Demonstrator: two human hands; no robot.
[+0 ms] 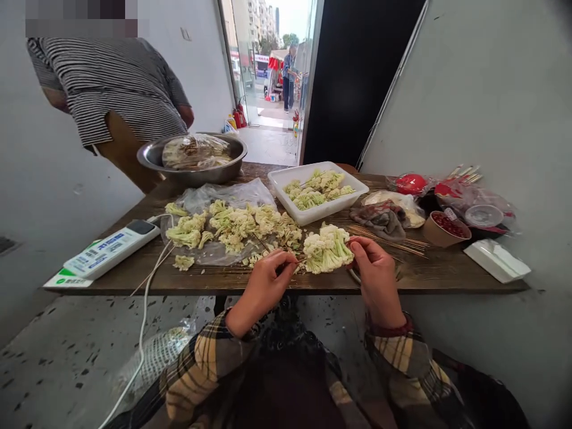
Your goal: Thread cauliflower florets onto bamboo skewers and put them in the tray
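Observation:
Between my hands, just above the table's front edge, is a cluster of pale green cauliflower florets (pixel 328 249). My left hand (pixel 270 283) is closed in a pinch on a thin wooden skewer (pixel 302 261) that runs into the cluster's left side. Thumb and fingers of my right hand (pixel 375 274) close on the cluster's right edge; whether they also touch the skewer is hidden. Loose cauliflower pieces (pixel 236 225) lie heaped on a clear plastic bag (pixel 208 257) to the left. A white tray (pixel 298 213) behind the cluster holds more cauliflower, with skewers among it.
Bare skewers (pixel 397 239), a crumpled cloth (pixel 383 219), a paper bowl of red contents (pixel 447 229) and a tissue pack (pixel 497 260) lie right. Left are a digital scale (pixel 114 250), a white cable (pixel 143 322) and a metal basin (pixel 192 174). A person in stripes (pixel 111 83) stands behind.

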